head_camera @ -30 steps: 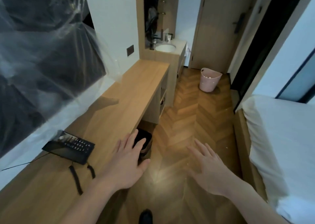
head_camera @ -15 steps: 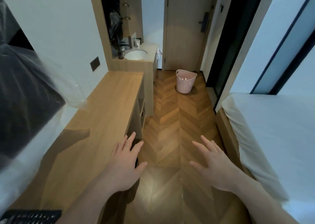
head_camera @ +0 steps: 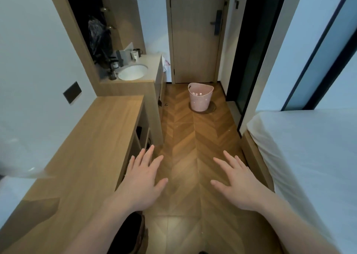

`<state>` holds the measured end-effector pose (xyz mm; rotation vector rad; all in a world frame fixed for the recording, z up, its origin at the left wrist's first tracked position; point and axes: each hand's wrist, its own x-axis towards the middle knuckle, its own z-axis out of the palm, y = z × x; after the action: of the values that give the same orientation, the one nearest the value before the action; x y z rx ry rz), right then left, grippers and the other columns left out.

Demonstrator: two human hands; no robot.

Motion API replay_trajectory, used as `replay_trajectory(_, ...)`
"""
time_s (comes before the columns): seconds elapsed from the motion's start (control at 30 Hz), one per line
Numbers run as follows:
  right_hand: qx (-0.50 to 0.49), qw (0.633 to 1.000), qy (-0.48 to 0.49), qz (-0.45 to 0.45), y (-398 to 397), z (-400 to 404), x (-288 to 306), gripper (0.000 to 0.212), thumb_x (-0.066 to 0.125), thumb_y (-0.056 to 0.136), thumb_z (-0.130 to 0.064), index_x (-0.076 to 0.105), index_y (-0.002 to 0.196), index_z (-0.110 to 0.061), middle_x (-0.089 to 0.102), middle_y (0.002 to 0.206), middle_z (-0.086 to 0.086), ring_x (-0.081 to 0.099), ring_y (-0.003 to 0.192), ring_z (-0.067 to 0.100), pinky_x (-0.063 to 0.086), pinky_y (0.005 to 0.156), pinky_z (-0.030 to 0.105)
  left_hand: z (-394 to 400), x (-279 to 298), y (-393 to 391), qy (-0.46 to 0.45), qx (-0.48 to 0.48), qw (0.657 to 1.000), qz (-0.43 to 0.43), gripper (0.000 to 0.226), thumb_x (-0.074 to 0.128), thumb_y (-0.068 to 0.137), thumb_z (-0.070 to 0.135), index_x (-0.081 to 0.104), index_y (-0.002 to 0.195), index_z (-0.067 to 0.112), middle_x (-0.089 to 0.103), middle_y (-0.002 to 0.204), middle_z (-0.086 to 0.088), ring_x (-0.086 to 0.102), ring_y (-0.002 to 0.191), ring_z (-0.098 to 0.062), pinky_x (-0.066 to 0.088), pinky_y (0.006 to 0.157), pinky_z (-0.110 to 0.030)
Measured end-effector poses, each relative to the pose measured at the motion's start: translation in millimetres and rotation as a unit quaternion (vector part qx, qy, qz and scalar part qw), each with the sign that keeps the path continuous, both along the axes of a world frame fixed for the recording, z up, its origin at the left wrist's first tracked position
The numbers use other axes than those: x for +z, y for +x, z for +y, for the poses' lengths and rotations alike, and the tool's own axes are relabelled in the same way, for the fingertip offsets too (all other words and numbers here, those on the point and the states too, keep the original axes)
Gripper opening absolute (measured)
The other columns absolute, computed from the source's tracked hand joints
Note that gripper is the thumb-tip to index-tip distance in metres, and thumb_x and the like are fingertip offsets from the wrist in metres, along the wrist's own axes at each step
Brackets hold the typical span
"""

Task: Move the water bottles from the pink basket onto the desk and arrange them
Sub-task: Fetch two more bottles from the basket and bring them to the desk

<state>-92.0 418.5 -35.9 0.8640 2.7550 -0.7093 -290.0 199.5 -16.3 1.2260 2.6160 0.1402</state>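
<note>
The pink basket (head_camera: 200,101) stands on the wooden floor far ahead, in front of the closed door. A few pale bottle caps (head_camera: 197,94) show just inside its rim; the bottles themselves are hidden. The long wooden desk (head_camera: 90,143) runs along the left wall. My left hand (head_camera: 142,180) is stretched out palm down with fingers spread, beside the desk's front edge. My right hand (head_camera: 238,183) is held the same way over the floor. Both hands hold nothing and are far from the basket.
A bed (head_camera: 309,157) with white sheets fills the right side, leaving a narrow floor corridor. Beyond the desk sits a counter with a white sink (head_camera: 132,72) and small items. A dark bin (head_camera: 127,232) stands under the desk near me.
The view has moved forward and turned toward the door; the basket looks closer and more central. The black phone on the desk has dropped out of sight. Both hands stay spread.
</note>
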Motion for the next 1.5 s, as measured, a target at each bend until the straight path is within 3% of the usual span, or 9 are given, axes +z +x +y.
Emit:
replay_trajectory(0.2, 0.021, 1.0, 0.013, -0.008, -63.1, 102.4, 14.6, 0.076, 0.045, 0.104, -0.066, 0.01, 0.168, -0.044, -0.014, 0.177, -0.01, -0.01, 0.165, 0.026, 0.005, 0.133, 0.053, 84.6, 7.9, -51.1, 0.005, 0.027, 1.0, -0.013, 0.074, 0.04, 0.105, 0.062, 0.009, 0.167, 0.037, -0.02, 0.173, 0.006, -0.019, 0.159, -0.02, -0.006, 0.13, -0.046)
replay_trajectory(0.57, 0.041, 0.999, 0.015, -0.006, -188.9, 218.9, 11.2, 0.077, 0.047, 0.104, -0.065, 0.008, 0.168, -0.046, -0.016, 0.177, -0.012, -0.013, 0.164, 0.024, 0.003, 0.133, 0.054, 197.6, -11.0, -178.0, -0.003, 0.042, 0.999, -0.01, 0.074, 0.039, 0.103, 0.065, 0.009, 0.166, 0.038, -0.021, 0.173, 0.006, -0.02, 0.159, -0.021, -0.008, 0.13, -0.046)
replay_trajectory(0.97, -0.047, 0.997, 0.045, -0.043, -343.3, 358.3, -7.3, 0.083, 0.042, 0.103, -0.07, -0.006, 0.167, -0.047, -0.027, 0.173, -0.014, -0.02, 0.162, 0.024, 0.0, 0.13, 0.053, 378.3, -31.3, -369.6, -0.008, -0.06, 0.998, -0.002, 0.08, 0.039, 0.103, 0.063, 0.002, 0.167, 0.034, -0.03, 0.17, 0.0, -0.027, 0.156, -0.028, -0.014, 0.125, -0.049)
replay_trajectory(1.2, -0.087, 0.995, 0.02, -0.05, -401.4, 432.5, -20.9, 0.083, 0.042, 0.103, -0.07, -0.007, 0.167, -0.048, -0.028, 0.172, -0.015, -0.022, 0.162, 0.023, -0.004, 0.129, 0.05, 480.4, -25.5, -434.8, -0.026, -0.128, 0.991, -0.013, 0.078, 0.036, 0.104, 0.062, 0.001, 0.168, 0.032, -0.031, 0.169, 0.0, -0.027, 0.156, -0.028, -0.013, 0.126, -0.049)
replay_trajectory(1.5, -0.07, 0.996, -0.015, -0.049, -501.9, 581.0, -47.9, 0.084, 0.043, 0.104, -0.068, -0.008, 0.167, -0.047, -0.029, 0.171, -0.014, -0.023, 0.161, 0.024, -0.008, 0.128, 0.051, 623.0, -46.5, -535.0, -0.041, -0.11, 0.993, -0.005, 0.08, 0.037, 0.105, 0.061, -0.003, 0.167, 0.033, -0.034, 0.168, 0.001, -0.029, 0.156, -0.028, -0.014, 0.126, -0.049)
